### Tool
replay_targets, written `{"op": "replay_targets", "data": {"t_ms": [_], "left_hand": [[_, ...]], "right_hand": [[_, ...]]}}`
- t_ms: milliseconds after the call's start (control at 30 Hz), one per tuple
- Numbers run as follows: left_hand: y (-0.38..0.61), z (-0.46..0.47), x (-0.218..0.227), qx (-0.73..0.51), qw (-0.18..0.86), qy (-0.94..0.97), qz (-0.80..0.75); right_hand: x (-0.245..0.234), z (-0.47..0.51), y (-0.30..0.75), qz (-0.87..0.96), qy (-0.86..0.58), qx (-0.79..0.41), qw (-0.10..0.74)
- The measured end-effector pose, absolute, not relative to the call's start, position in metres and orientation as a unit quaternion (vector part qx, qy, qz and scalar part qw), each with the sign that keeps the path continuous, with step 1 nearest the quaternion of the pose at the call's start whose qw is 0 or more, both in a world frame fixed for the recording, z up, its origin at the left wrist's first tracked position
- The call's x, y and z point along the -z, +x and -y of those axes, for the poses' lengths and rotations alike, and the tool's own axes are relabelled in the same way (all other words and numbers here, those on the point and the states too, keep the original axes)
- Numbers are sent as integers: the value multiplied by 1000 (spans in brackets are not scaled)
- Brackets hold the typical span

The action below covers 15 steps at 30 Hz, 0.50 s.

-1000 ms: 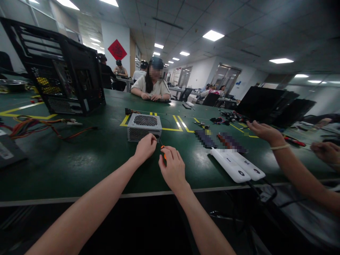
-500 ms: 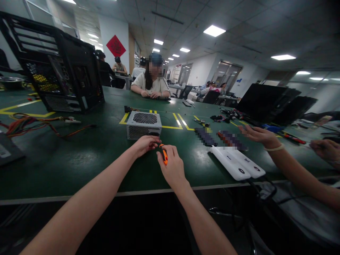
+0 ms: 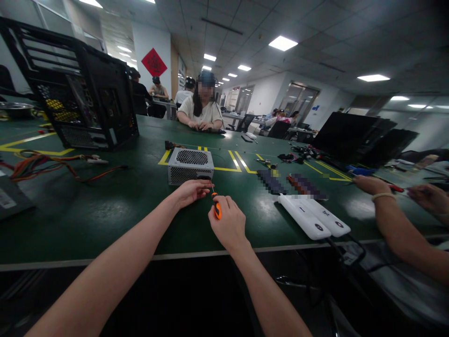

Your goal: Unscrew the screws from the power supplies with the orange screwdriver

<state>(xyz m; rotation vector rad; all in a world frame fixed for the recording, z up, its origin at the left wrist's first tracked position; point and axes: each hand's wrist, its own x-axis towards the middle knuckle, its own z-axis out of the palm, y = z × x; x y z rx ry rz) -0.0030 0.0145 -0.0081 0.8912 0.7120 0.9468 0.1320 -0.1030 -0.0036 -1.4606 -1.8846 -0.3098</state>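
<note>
My right hand [image 3: 228, 223] is closed around an orange-and-black screwdriver [image 3: 217, 208], whose thin shaft points up toward the near face of a grey power supply unit [image 3: 190, 166] on the green table. My left hand [image 3: 191, 190] sits just in front of that unit with its fingers pinched together at the screwdriver's tip. What the fingers pinch is too small to make out.
A black computer case [image 3: 80, 89] stands at the back left, with coloured cables [image 3: 42, 164] beside it. Two white devices [image 3: 313, 219] lie at the right near the table's edge [image 3: 105, 260]. A co-worker's arms [image 3: 396, 220] rest at the far right. Another person sits across the table.
My left hand has turned palm-side up and now pinches at the screwdriver tip. My right hand shows more of the orange handle. The co-worker's hand at the right has drawn back toward the right.
</note>
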Motion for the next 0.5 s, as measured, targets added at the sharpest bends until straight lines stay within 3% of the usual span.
{"op": "replay_targets", "data": {"t_ms": [500], "left_hand": [[-3, -12, 4, -461, 733, 344, -363]], "right_hand": [[1, 93, 125, 786, -498, 67, 360]]}}
